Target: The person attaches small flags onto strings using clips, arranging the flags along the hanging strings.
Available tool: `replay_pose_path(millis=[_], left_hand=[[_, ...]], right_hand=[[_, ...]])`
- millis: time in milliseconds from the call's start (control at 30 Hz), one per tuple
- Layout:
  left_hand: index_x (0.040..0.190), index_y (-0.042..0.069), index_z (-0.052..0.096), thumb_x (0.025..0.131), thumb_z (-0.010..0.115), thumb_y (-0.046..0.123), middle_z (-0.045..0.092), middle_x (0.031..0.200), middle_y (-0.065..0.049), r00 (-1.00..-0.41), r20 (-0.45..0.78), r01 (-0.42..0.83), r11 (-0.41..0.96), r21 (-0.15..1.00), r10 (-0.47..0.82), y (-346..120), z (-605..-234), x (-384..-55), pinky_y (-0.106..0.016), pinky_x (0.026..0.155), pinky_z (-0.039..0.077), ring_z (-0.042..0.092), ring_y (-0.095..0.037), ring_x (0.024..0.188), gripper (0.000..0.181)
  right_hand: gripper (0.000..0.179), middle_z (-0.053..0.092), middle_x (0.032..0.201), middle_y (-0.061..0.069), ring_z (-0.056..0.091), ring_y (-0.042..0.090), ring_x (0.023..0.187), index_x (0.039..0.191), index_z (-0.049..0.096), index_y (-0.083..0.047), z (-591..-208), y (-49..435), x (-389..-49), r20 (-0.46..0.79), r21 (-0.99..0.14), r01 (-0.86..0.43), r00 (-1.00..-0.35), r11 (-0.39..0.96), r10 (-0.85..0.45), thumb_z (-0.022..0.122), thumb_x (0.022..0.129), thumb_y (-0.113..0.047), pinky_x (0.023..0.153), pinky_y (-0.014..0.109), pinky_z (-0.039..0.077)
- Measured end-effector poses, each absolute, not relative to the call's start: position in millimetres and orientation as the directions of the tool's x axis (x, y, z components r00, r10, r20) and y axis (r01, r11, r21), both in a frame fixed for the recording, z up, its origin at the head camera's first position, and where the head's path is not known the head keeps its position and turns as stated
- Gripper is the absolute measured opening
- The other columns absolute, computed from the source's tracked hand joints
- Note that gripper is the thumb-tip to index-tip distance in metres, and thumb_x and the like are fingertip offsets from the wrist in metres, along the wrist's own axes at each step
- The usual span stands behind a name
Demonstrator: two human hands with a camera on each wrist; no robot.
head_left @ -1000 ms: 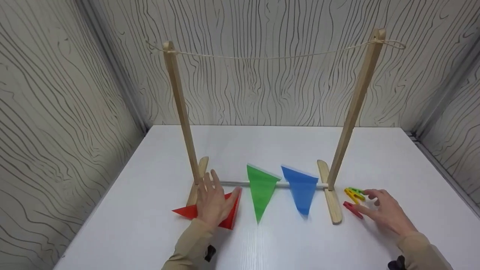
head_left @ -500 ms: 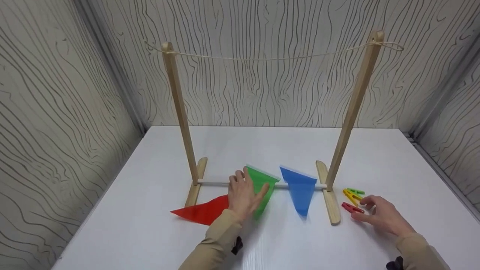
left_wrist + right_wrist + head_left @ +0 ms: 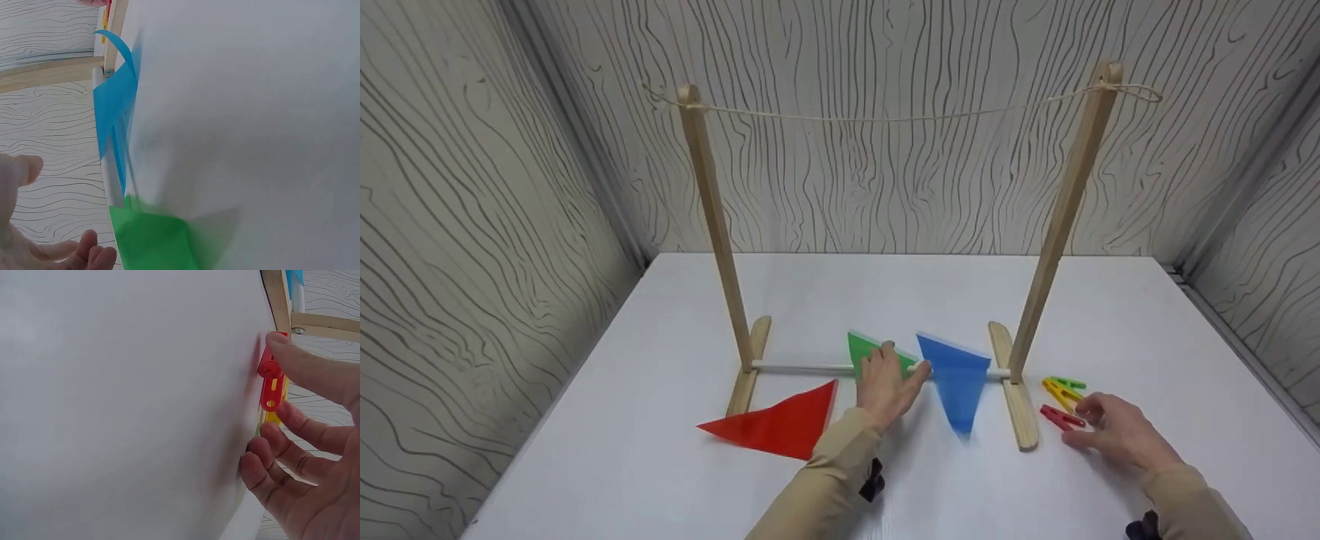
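Observation:
My left hand (image 3: 885,382) hovers over the green pennant (image 3: 861,348) with its fingers spread, covering the pennant's lower part in the head view. In the left wrist view, that pennant (image 3: 152,236) lies over the white rod, with fingertips beside it. A blue pennant (image 3: 960,382) lies across the rod, close to the left thumb. A red pennant (image 3: 780,424) lies on the table left of the left forearm. My right hand (image 3: 1125,431) is beside a red clothespin (image 3: 1061,417), fingers loosely bent, thumb tip overlapping it in the right wrist view. Yellow (image 3: 1063,391) and green (image 3: 1069,382) clothespins lie just behind.
A wooden stand has two posts, left (image 3: 712,225) and right (image 3: 1065,225), on flat feet. The white rod (image 3: 802,367) joins them low down. A thin cord (image 3: 877,120) sags between the post tops. Wood-patterned walls (image 3: 900,187) enclose the white table (image 3: 900,292).
My left hand has moved right, from over the red pennant to over the green one. The right hand has shifted only slightly, and the red clothespin has turned a little.

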State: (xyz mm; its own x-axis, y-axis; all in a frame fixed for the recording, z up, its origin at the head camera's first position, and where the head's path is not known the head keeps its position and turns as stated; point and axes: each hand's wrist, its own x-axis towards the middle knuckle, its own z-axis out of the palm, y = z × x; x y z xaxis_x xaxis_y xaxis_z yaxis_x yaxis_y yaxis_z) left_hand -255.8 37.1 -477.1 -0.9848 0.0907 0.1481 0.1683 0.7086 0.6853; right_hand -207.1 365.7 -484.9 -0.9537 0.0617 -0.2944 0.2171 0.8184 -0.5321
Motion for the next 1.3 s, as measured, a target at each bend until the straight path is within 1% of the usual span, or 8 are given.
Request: replay_pose_path(millis=[200,267,367,500,633,867,1033,1300], left_hand=[[0.131,-0.008,0.052,0.094,0.068,0.037,0.070,0.110,-0.025,-0.989,0.130,0.141,0.655,0.742,0.067,52,-481,-264,-0.044,0.084,0.059,0.070,-0.037,0.101,0.060],[0.130,-0.006,0.052,0.093,0.069,0.035,0.071,0.109,-0.025,-0.992,0.117,0.120,0.636,0.762,0.048,57,-482,-266,-0.042,0.080,0.060,0.072,-0.036,0.098,0.058],[0.128,-0.005,0.054,0.092,0.071,0.032,0.072,0.106,-0.024,-0.994,0.109,0.101,0.616,0.781,0.024,63,-484,-268,-0.042,0.076,0.060,0.073,-0.037,0.093,0.054],[0.126,-0.005,0.054,0.090,0.074,0.029,0.072,0.105,-0.026,-0.994,0.112,0.098,0.597,0.796,0.014,68,-485,-270,-0.043,0.078,0.060,0.072,-0.038,0.094,0.053],[0.126,-0.005,0.053,0.089,0.076,0.027,0.072,0.103,-0.027,-0.991,0.131,0.107,0.589,0.801,0.002,71,-487,-274,-0.043,0.078,0.060,0.072,-0.039,0.093,0.054],[0.114,-0.002,0.057,0.085,0.080,0.021,0.071,0.089,-0.022,-0.980,0.196,0.137,0.614,0.778,-0.030,75,-493,-279,-0.036,0.064,0.056,0.070,-0.031,0.076,0.044],[0.115,-0.003,0.058,0.083,0.082,0.019,0.072,0.092,-0.022,-0.983,0.180,0.117,0.614,0.781,-0.041,81,-495,-280,-0.038,0.067,0.058,0.072,-0.033,0.080,0.046],[0.120,-0.006,0.056,0.082,0.083,0.019,0.071,0.092,-0.023,-0.984,0.175,0.113,0.609,0.785,-0.043,87,-499,-282,-0.042,0.070,0.059,0.072,-0.036,0.083,0.052]], right_hand=[[0.066,0.059,0.110,0.022,0.052,0.031,0.097,0.120,0.056,0.007,-487,367,-206,-0.307,-0.544,0.236,-0.949,0.805,0.070,0.085,0.080,-0.037,0.085,0.043,0.050],[0.065,0.059,0.109,0.021,0.052,0.030,0.097,0.120,0.056,0.007,-487,367,-206,-0.309,-0.548,0.240,-0.948,0.801,0.073,0.085,0.080,-0.036,0.084,0.042,0.050],[0.065,0.060,0.110,0.021,0.053,0.030,0.098,0.120,0.055,0.007,-486,367,-206,-0.313,-0.550,0.246,-0.947,0.799,0.076,0.085,0.080,-0.035,0.086,0.044,0.052],[0.064,0.061,0.108,0.020,0.054,0.029,0.097,0.121,0.056,0.008,-485,366,-206,-0.314,-0.546,0.241,-0.947,0.802,0.071,0.084,0.081,-0.033,0.087,0.045,0.052],[0.058,0.062,0.104,0.017,0.054,0.027,0.095,0.118,0.058,0.008,-484,365,-207,-0.290,-0.540,0.207,-0.956,0.816,0.051,0.084,0.082,-0.030,0.084,0.042,0.051],[0.056,0.062,0.101,0.014,0.053,0.025,0.093,0.117,0.058,0.007,-484,364,-207,-0.290,-0.552,0.221,-0.955,0.804,0.063,0.083,0.083,-0.030,0.079,0.034,0.050],[0.057,0.062,0.100,0.014,0.053,0.025,0.093,0.117,0.058,0.006,-484,364,-206,-0.305,-0.553,0.247,-0.949,0.795,0.083,0.083,0.082,-0.031,0.079,0.034,0.051],[0.058,0.061,0.101,0.016,0.054,0.026,0.095,0.118,0.058,0.006,-485,362,-205,-0.302,-0.556,0.257,-0.948,0.790,0.096,0.084,0.082,-0.030,0.084,0.041,0.055]])
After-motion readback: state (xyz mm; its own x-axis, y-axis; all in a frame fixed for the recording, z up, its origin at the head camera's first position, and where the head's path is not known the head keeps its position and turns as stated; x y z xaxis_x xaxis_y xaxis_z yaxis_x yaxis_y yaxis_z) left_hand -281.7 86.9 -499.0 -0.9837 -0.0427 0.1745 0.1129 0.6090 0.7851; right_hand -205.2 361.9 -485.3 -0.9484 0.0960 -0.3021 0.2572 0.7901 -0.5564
